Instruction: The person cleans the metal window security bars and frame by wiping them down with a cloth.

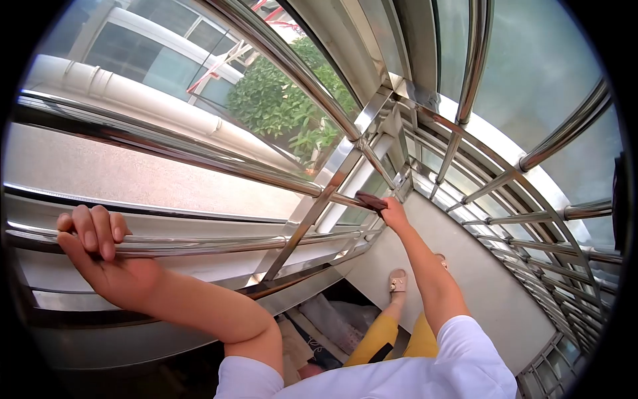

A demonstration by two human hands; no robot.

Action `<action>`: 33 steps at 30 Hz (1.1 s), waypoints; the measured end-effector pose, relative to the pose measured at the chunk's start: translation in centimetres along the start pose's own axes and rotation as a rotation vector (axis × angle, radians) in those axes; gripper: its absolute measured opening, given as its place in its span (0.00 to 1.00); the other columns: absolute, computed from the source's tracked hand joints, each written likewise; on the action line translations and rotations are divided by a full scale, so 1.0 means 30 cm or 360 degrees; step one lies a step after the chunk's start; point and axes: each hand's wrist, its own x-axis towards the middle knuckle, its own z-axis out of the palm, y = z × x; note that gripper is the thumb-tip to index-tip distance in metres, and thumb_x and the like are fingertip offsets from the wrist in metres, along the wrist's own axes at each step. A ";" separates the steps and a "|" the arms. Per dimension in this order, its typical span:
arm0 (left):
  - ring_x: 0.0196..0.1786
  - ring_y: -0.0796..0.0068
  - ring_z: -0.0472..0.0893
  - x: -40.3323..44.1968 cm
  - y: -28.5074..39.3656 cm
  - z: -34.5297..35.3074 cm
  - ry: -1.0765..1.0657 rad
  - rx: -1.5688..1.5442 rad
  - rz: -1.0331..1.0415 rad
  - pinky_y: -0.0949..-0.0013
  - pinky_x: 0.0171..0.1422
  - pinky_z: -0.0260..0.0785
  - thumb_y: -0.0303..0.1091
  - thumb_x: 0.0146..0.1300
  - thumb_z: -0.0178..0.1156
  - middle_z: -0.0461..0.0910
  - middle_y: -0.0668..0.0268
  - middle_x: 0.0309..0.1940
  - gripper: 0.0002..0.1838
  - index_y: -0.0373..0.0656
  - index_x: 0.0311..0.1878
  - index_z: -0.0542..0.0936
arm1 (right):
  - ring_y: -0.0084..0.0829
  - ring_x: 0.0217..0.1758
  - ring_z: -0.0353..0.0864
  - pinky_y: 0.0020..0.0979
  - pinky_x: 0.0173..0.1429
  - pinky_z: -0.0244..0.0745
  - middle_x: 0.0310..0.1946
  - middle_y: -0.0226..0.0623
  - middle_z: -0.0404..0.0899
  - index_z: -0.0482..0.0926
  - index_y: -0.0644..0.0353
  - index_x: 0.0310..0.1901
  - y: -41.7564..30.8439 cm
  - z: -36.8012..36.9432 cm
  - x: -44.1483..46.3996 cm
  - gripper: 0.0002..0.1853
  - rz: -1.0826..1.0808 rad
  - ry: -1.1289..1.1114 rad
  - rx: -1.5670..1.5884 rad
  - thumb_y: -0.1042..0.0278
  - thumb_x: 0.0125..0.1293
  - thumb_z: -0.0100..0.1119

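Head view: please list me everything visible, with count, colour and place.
Metal bars: many, silver, both sides
Glass panes: several, greenish, upper right
Cloth: one, dark brown, on bar
Plants: several, green, outside
Pipe: one, white, outside
Floor: one, pale grey, right
Bundles: uncountable, mixed, below bars
Slippers: two, pinkish, on floor
Shirt: one, white, bottom
Trousers: one pair, yellow, bottom
Left hand: one, bare, round bar
Right hand: one, bare, on cloth

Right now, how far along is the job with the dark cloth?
The rails look shiny, though I can't tell which have been wiped. In hand: the right hand has the dark cloth on a middle rail; the left hand holds the lower rail. Probably left: the opposite rails, where no hand is.
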 end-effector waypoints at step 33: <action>0.12 0.88 0.55 -0.294 -0.518 0.250 0.0117 -0.0193 -0.0355 0.83 0.16 0.51 0.55 0.70 0.46 0.60 0.77 0.13 0.19 0.51 0.30 0.68 | 0.47 0.69 0.58 0.37 0.60 0.72 0.56 0.42 0.67 0.72 0.59 0.47 -0.170 -0.073 0.521 0.15 -0.0459 0.0418 -0.1187 0.73 0.57 0.55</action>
